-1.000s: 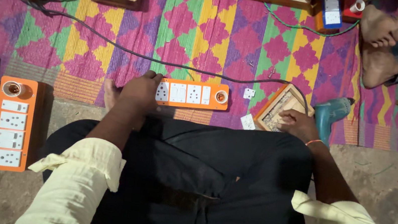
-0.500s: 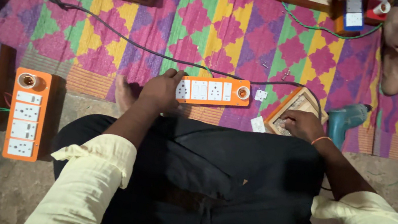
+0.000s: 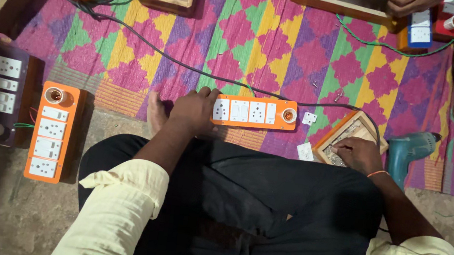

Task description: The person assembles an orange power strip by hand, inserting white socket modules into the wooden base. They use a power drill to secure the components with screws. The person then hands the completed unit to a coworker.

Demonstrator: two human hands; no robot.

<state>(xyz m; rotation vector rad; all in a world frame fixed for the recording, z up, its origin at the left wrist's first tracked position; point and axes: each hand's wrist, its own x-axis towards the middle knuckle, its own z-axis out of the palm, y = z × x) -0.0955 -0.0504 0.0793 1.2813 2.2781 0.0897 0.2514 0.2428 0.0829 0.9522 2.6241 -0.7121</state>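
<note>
- The left hand point(image 3: 193, 110) lay flat over the left end of the orange board point(image 3: 255, 112), fingers spread on it, a loose grip pressing rather than closing round it.
- The right hand point(image 3: 357, 155) reached into a small wooden tray point(image 3: 348, 131) just right of the board, fingertips curled in its contents; whether that grip held anything could not be told.
- The board lay on the patterned mat point(image 3: 261, 39), right in front of the person's knees, with white sockets and a lamp holder at its right end.
- A black cable point(image 3: 150, 49) ran across the mat behind the board.
- Two small white parts point(image 3: 309, 118) lay between board and tray.
- A teal drill point(image 3: 417, 150) lay right of the tray.
- A second orange board point(image 3: 52, 130) lay well left of the first, on the floor.
</note>
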